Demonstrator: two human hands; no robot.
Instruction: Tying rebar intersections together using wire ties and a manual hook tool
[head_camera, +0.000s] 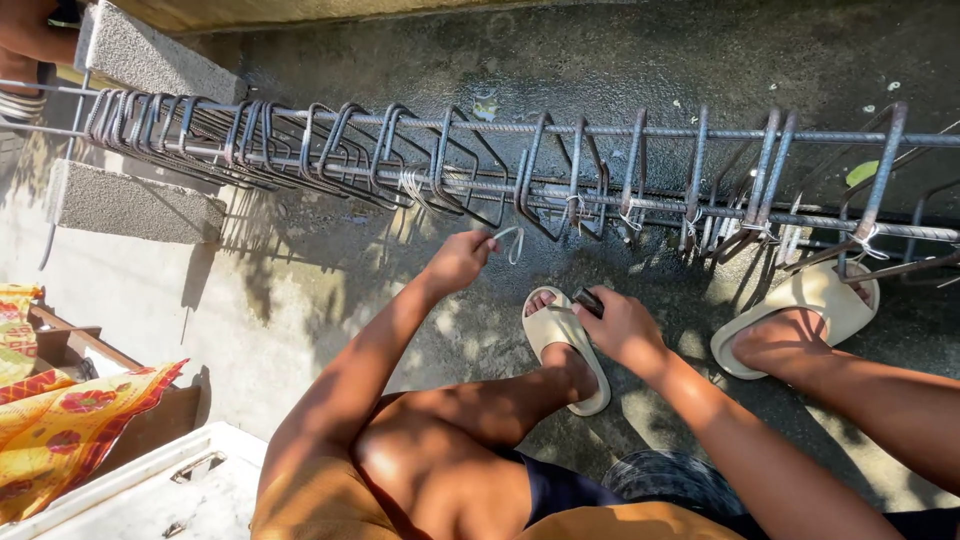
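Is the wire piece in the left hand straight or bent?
Bent: the wire piece curves into a loop beyond the left hand, below the rebar cage.

Wet concrete floor under rebar cage, blocks.

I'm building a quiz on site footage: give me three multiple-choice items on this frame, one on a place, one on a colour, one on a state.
1. Where does the rebar cage rest at its far left end?
A. on grey concrete blocks
B. on a wooden bench
C. on a sandal

2. What colour are the sandals?
A. black
B. cream
C. red

3. What is the left hand doing?
A. lying flat on the ground
B. pinching a loop of thin wire
C. gripping a concrete block

Answers: 1 A, the bars lie across the blocks. 2 B, both are pale cream. 3 B, the wire loop hangs from its fingertips, while the right hand holds a dark tool.
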